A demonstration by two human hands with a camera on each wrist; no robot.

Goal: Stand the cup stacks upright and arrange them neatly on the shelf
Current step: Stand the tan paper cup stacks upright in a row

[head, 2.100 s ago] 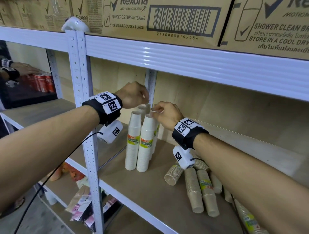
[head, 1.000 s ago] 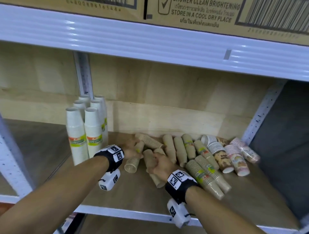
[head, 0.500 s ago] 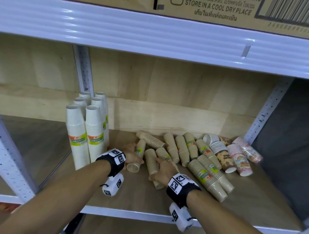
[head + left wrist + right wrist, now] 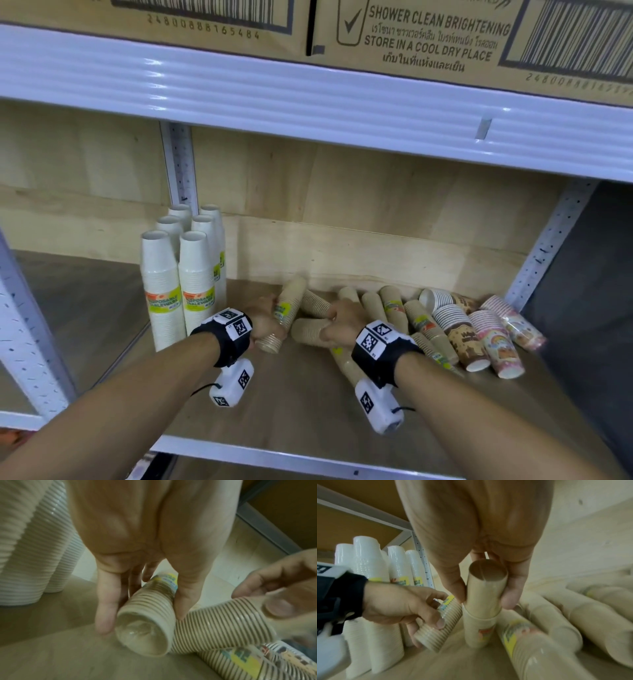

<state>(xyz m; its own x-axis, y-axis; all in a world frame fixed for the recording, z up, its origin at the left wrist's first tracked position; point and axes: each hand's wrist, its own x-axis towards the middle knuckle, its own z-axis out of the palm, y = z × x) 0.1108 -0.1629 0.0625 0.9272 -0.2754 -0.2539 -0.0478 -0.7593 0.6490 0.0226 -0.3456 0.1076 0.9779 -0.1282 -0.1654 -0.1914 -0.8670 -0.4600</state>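
Left hand [image 4: 265, 320] curled round a brown ribbed cup stack [image 4: 286, 313], thumb on one side and fingers on the other, the stack tilted with its wide mouth low against the shelf [image 4: 298, 411] board and its narrow end raised toward the back wall. Seen from the left wrist, the same stack [image 4: 149, 614] pinched between thumb and fingers, plastic wrap glinting across its open mouth, a yellow-and-blue label partway up.

Right hand [image 4: 346, 320] clasped round a second brown stack [image 4: 310, 330], just beside the left hand and nearly touching it. From the right wrist, that stack [image 4: 485, 588] gripped near its closed end by thumb and fingers, the rest of it running down to the shelf board.

To the left of the left hand, six white cup stacks [image 4: 181, 270] upright in two rows, touching one another, close to the shelf post [image 4: 180, 164]. To the right of the right hand, more brown stacks [image 4: 394, 308] lying on their sides, packed against each other, and beyond them printed patterned stacks [image 4: 479, 339], also lying down. Above both hands, cardboard cartons [image 4: 428, 37] on the upper shelf.
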